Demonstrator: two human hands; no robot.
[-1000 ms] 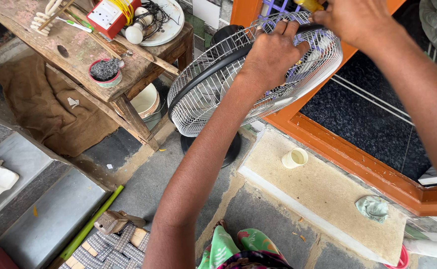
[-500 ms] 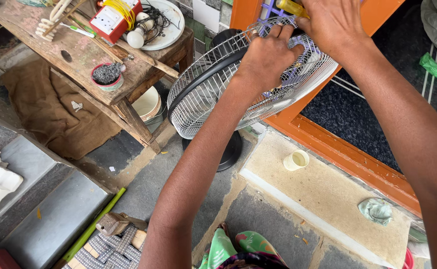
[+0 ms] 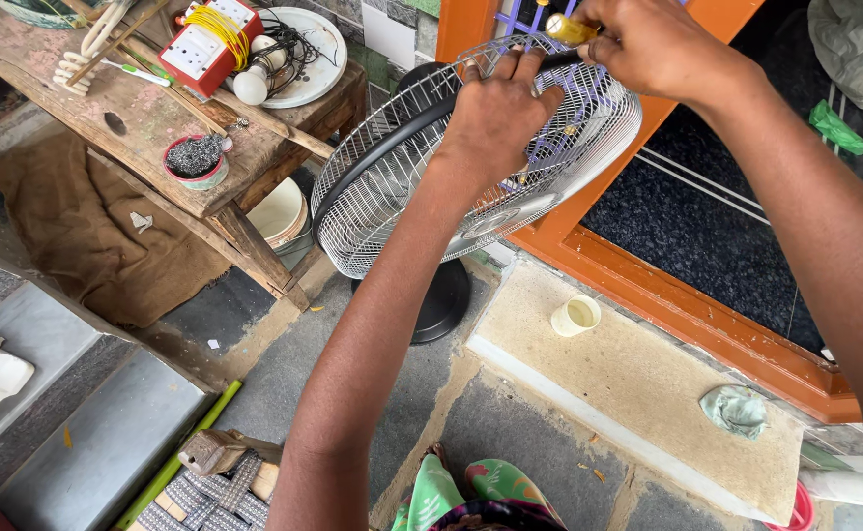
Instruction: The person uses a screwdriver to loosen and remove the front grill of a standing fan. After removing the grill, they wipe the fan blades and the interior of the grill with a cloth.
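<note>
Gripping the fan guard (image 3: 392,177), the left hand (image 3: 495,118) is curling its fingers over the wire rim. The right hand (image 3: 648,44) is pinching a yellow screwdriver handle (image 3: 569,29) just above it.

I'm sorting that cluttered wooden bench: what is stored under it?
Under the wooden bench a cream bucket shows beside its leg, with brown cloth on the ground. The benchtop hides whatever lies farther back.

We note soft, even daylight with no hard source. Shadows stay faint: a dim patch lies under the rough wooden workbench (image 3: 146,128). The white wire fan grille (image 3: 422,177) is bright but not blown out, and the white round plate (image 3: 304,44) shows mild glare. Focus is sharp mid-frame. Wide-lens stretch bends the edges; the right forearm looms soft at the near right.
</note>
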